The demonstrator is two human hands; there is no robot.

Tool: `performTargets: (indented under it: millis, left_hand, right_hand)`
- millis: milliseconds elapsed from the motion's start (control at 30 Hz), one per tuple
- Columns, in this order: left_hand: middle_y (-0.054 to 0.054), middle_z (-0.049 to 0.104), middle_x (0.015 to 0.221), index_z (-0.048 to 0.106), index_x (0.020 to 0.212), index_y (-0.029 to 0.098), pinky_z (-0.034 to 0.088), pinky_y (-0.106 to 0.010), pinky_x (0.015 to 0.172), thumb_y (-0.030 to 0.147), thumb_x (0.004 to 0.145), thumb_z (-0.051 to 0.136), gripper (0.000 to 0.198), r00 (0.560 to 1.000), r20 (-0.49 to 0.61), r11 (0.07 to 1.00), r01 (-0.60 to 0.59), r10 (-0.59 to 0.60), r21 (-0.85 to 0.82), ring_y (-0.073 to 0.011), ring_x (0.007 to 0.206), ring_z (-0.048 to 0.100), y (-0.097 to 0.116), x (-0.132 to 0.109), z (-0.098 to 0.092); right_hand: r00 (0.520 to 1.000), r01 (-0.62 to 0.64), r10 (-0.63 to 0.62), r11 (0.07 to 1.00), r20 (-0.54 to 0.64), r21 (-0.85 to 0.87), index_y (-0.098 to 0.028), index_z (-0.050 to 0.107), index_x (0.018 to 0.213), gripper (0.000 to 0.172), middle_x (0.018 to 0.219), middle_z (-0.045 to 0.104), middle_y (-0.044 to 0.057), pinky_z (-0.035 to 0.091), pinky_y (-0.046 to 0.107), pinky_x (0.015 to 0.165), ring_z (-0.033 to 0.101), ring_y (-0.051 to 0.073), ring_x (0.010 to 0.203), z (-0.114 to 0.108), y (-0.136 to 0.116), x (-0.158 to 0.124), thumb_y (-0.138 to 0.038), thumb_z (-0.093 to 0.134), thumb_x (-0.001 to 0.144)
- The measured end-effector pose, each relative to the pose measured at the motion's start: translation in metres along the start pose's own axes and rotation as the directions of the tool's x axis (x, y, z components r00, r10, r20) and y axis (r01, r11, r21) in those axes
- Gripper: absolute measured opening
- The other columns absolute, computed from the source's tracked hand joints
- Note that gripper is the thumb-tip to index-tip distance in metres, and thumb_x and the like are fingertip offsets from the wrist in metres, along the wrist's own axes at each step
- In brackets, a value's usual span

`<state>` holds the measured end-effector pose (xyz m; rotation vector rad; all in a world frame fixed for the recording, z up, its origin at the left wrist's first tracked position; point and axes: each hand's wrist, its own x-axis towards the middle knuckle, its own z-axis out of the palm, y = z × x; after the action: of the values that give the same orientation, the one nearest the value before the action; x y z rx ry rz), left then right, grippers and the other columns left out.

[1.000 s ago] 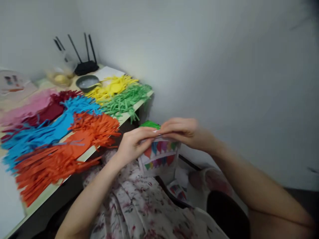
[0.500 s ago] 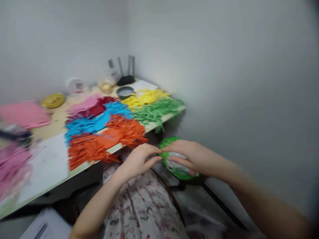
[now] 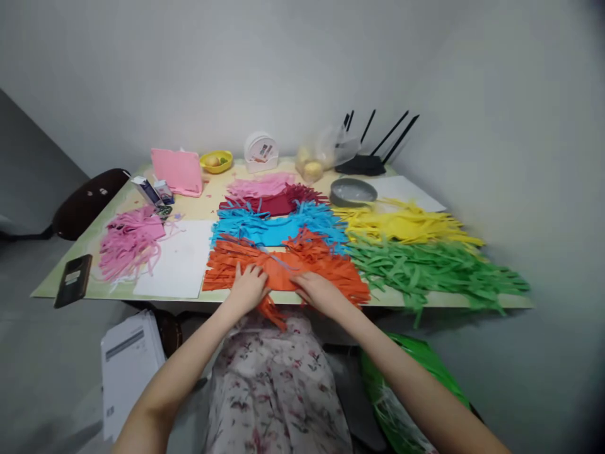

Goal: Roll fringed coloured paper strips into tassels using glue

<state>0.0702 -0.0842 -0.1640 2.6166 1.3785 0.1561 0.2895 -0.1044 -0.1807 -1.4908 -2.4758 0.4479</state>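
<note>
Both of my hands are on the orange fringed paper [image 3: 280, 277] at the table's front edge. My left hand [image 3: 249, 289] lies on its left side, fingers apart on the strips. My right hand [image 3: 320, 292] touches the right part of its flat middle, fingers stretched out to the left. A few orange strips hang over the edge between my hands. Behind it lie blue fringed paper [image 3: 274, 233], dark red fringed paper [image 3: 276, 204] and pink fringed paper [image 3: 259, 186]. To the right are yellow fringed paper [image 3: 401, 224] and green fringed paper [image 3: 425, 268].
White sheets [image 3: 174, 261] and a pink fringed bundle [image 3: 130, 243] lie left, near a phone [image 3: 74, 279]. At the back stand a pink case [image 3: 177, 170], a yellow bowl [image 3: 216, 170], a grey dish [image 3: 353, 192] and a black router [image 3: 360, 165]. A green bag [image 3: 416, 378] sits below right.
My view has swung left to face the table. My hands, raised and near each other beside the green bag earlier, have come onto the orange fringed paper and are further apart.
</note>
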Motion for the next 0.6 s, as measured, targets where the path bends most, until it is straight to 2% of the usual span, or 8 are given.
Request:
performTargets:
  millis: [100, 200, 333, 433, 500, 600]
  left_hand:
    - [-0.013, 0.057, 0.132, 0.06, 0.116, 0.021, 0.022, -0.068, 0.11, 0.035, 0.089, 0.06, 0.031, 0.998, 0.032, 0.999, 0.045, -0.046, 0.03, -0.0314, 0.127, 0.046, -0.009, -0.006, 0.001]
    - [-0.011, 0.055, 0.135, 0.06, 0.119, 0.023, 0.023, -0.064, 0.112, 0.037, 0.089, 0.059, 0.033, 0.994, 0.054, 0.996, 0.09, -0.091, 0.009, -0.0298, 0.128, 0.046, -0.014, -0.009, 0.001]
    - [-0.011, 0.056, 0.135, 0.062, 0.114, 0.022, 0.022, -0.064, 0.113, 0.043, 0.088, 0.06, 0.034, 0.99, 0.084, 0.992, 0.12, -0.116, -0.037, -0.0292, 0.13, 0.045, -0.008, -0.006, -0.001]
    - [-0.013, 0.058, 0.132, 0.064, 0.109, 0.019, 0.018, -0.068, 0.112, 0.043, 0.087, 0.062, 0.032, 0.989, 0.077, 0.991, 0.131, -0.13, -0.013, -0.0324, 0.132, 0.041, 0.002, -0.005, -0.008]
    - [-0.013, 0.058, 0.13, 0.063, 0.109, 0.018, 0.016, -0.066, 0.113, 0.038, 0.088, 0.061, 0.029, 0.996, 0.032, 0.996, 0.084, -0.085, 0.011, -0.0326, 0.134, 0.039, 0.012, -0.004, -0.013]
    - [-0.011, 0.06, 0.125, 0.061, 0.112, 0.018, 0.022, -0.052, 0.117, 0.03, 0.093, 0.053, 0.023, 0.997, -0.032, 0.998, -0.066, 0.066, -0.009, -0.0267, 0.128, 0.044, 0.025, 0.0, -0.017]
  right_hand:
    - [1.0, -0.011, 0.011, 1.0, 0.008, 0.005, -0.015, 0.072, 0.105, 0.025, 0.108, 0.072, 0.015, 0.049, 0.038, 0.094, 0.066, 0.023, 0.102, -0.003, 0.016, -0.007, -0.016, 0.05, 0.093]
    - [1.0, -0.011, 0.011, 1.0, 0.008, 0.025, -0.017, 0.073, 0.101, 0.025, 0.104, 0.073, 0.013, 0.049, 0.037, 0.092, 0.066, 0.023, 0.098, -0.005, 0.02, -0.006, -0.018, 0.049, 0.094]
    - [1.0, -0.014, 0.014, 0.998, 0.002, 0.057, -0.017, 0.073, 0.094, 0.023, 0.097, 0.073, 0.013, 0.049, 0.036, 0.087, 0.067, 0.024, 0.094, -0.008, 0.017, -0.001, -0.02, 0.05, 0.093]
    - [0.999, -0.032, 0.031, 0.996, 0.014, 0.089, -0.018, 0.073, 0.09, 0.023, 0.096, 0.073, 0.011, 0.05, 0.034, 0.084, 0.067, 0.023, 0.091, -0.011, 0.017, 0.001, -0.02, 0.05, 0.092]
    - [0.998, -0.058, 0.056, 0.992, 0.027, 0.114, -0.018, 0.072, 0.089, 0.021, 0.094, 0.073, 0.01, 0.05, 0.032, 0.081, 0.068, 0.022, 0.089, -0.014, 0.017, 0.003, -0.02, 0.051, 0.091]
    - [0.992, -0.127, 0.123, 0.979, 0.033, 0.157, -0.018, 0.071, 0.087, 0.017, 0.09, 0.073, 0.008, 0.049, 0.03, 0.076, 0.068, 0.021, 0.083, -0.016, 0.017, 0.004, -0.02, 0.054, 0.089]
